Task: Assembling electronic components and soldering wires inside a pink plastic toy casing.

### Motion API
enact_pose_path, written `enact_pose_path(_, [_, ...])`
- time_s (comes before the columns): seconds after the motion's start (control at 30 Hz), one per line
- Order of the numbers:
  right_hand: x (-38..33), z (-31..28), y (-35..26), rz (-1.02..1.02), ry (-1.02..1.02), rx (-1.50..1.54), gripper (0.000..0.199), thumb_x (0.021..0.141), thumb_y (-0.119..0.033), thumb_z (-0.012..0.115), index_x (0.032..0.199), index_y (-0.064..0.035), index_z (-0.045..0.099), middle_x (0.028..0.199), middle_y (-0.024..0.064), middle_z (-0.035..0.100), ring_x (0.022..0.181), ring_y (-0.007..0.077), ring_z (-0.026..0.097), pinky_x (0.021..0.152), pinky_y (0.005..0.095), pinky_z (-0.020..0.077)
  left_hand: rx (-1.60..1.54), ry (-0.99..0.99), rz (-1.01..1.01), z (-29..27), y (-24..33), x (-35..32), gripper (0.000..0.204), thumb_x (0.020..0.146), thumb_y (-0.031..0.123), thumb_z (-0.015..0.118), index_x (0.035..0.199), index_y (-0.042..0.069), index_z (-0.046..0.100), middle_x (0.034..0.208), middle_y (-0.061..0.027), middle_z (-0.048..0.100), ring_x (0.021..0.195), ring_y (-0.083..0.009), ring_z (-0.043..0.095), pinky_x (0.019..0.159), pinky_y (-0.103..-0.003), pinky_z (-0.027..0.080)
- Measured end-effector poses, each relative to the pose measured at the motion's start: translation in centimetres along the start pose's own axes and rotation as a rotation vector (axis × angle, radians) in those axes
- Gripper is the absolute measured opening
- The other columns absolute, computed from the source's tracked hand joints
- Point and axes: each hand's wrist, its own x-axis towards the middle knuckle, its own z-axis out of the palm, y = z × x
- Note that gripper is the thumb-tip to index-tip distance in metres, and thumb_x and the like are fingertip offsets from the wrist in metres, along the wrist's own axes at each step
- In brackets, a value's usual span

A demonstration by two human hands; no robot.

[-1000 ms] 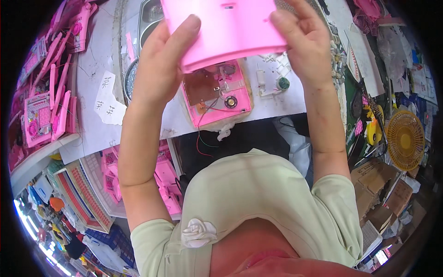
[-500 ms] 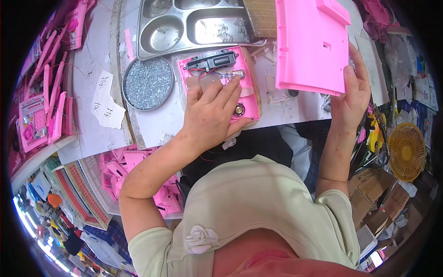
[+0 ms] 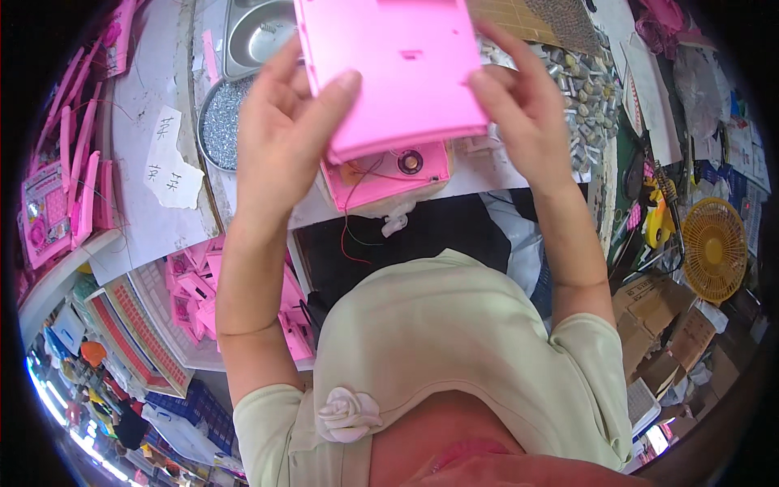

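A pink plastic cover (image 3: 398,89) is held up between both of my hands. My left hand (image 3: 288,122) grips its left edge, thumb on the face. On the opposite edge, my right hand (image 3: 523,105) closes with its thumb against the side. Beneath the cover lies an open pink casing (image 3: 381,185), mostly hidden by it. A small round dark part (image 3: 410,162) and thin wires show in the casing's near portion. One red wire hangs over the casing's near edge.
A round dish of small metal screws (image 3: 217,122) and a steel compartment tray (image 3: 251,40) stand at the left. Several small metal cylinders (image 3: 584,105) are heaped at the right. Pink parts (image 3: 195,292) fill a bin below left. A yellow fan (image 3: 714,247) is far right.
The pink cover has moved left, now over the casing. My left hand has left the casing's inside and taken the cover's left edge. The metal cylinders have come into sight.
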Motion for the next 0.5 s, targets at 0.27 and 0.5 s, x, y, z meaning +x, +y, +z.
enact_pose_path(0.27, [-4.2, 0.4, 2.4, -0.117, -0.108, -0.506, 0.061, 0.095, -0.021, 0.067, 0.148, -0.0055, 0.041, 0.061, 0.0109, 0.059, 0.055, 0.03, 0.062, 0.053, 0.0378, 0.0474, 0.978, -0.053, 0.27, -2.1, -3.2, -2.2, 0.077, 0.088, 0.028, 0.073, 0.148, -0.006, 0.039, 0.075, -0.0172, 0.069, 0.06, -0.0279, 0.068, 0.057, -0.035, 0.053])
enact_pose_path(0.5, [-3.8, 1.2, 4.4, -0.096, -0.174, -0.549, 0.053, 0.095, -0.025, 0.067, 0.143, -0.0122, 0.049, 0.066, 0.0118, 0.062, 0.06, 0.033, 0.065, 0.056, 0.0407, 0.0492, 1.006, -0.01, 0.236, -2.9, -5.3, -3.6, 0.077, 0.09, 0.027, 0.071, 0.15, -0.005, 0.036, 0.076, -0.0162, 0.07, 0.059, -0.0273, 0.067, 0.055, -0.036, 0.051])
